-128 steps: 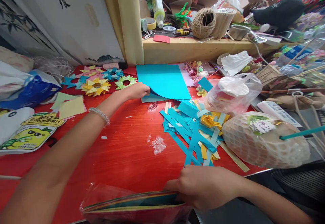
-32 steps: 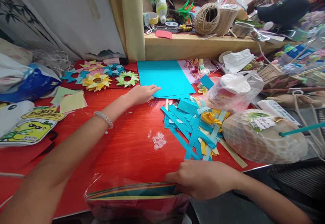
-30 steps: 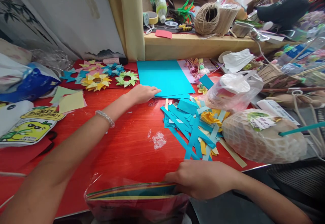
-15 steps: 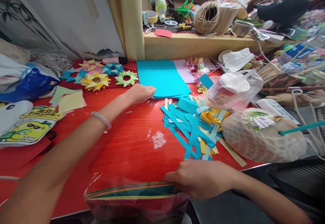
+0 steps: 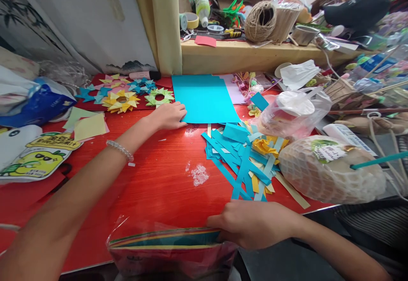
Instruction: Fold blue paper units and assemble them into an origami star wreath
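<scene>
My left hand (image 5: 168, 115) is at the near left corner of a stack of bright blue paper sheets (image 5: 205, 98). Its fingertips rest at the paper's edge, apart from the thumb, and the hand hides that corner. A beaded bracelet (image 5: 120, 150) circles the left wrist. Close to me, my right hand (image 5: 255, 223) grips the right end of a clear plastic bag (image 5: 172, 255), with some fingers hidden behind it. Inside the bag are coloured paper sheets (image 5: 165, 239), their edges showing at its mouth. Blue and yellow paper strips (image 5: 236, 157) lie heaped beyond my right hand.
Folded paper rings (image 5: 120, 101) lie at the back left, near pale paper squares (image 5: 89, 127). A netted coconut (image 5: 331, 168) with a straw and a plastic bag with a cup (image 5: 295, 109) stand at right. Behind is a shelf (image 5: 255, 55) with a twine ball (image 5: 260, 21).
My left hand has drawn back slightly left along the blue paper. The top sheet, curved at its right side before, now lies flatter and squarer. My right hand has stayed in place.
</scene>
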Motion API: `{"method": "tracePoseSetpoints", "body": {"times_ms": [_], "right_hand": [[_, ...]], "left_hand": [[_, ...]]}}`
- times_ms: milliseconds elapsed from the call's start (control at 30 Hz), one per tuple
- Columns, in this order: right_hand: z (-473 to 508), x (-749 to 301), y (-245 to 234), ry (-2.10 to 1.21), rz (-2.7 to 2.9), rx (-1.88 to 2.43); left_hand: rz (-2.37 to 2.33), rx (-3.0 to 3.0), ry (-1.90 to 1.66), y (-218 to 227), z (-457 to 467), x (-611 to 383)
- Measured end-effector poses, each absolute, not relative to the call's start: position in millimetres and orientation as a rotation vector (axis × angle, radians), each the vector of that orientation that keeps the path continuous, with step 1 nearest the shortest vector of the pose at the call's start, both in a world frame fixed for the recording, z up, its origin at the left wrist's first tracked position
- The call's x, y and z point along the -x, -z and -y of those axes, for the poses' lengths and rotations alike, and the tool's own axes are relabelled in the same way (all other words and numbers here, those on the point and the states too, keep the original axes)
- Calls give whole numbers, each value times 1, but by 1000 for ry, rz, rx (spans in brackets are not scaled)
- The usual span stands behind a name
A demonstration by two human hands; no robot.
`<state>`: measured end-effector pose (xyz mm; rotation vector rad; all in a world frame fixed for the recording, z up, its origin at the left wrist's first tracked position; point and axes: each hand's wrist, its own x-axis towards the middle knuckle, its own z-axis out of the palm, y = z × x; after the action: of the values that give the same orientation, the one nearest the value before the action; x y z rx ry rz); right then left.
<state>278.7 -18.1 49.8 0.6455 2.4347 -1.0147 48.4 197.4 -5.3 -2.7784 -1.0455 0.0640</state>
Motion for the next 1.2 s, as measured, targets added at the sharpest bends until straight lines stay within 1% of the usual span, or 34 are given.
{"method": "tracePoseSetpoints", "body": {"times_ms": [333, 867, 1000, 1100, 1200], "right_hand": [[17, -277, -48, 1008, -2440, -614], [20, -275, -51, 989, -2439, -618], [22, -275, -52, 976, -2450, -622], [23, -273, -54, 1006, -2450, -633], [23, -270, -58, 1042, -2467, -644]], "left_hand": [[1022, 2837, -102, 26, -203, -57], [999, 2708, -13, 27, -194, -66], [946, 2727, 44, 7, -187, -68], [940, 2740, 94, -22, -161, -70], [939, 2783, 118, -57, -112, -73]]}}
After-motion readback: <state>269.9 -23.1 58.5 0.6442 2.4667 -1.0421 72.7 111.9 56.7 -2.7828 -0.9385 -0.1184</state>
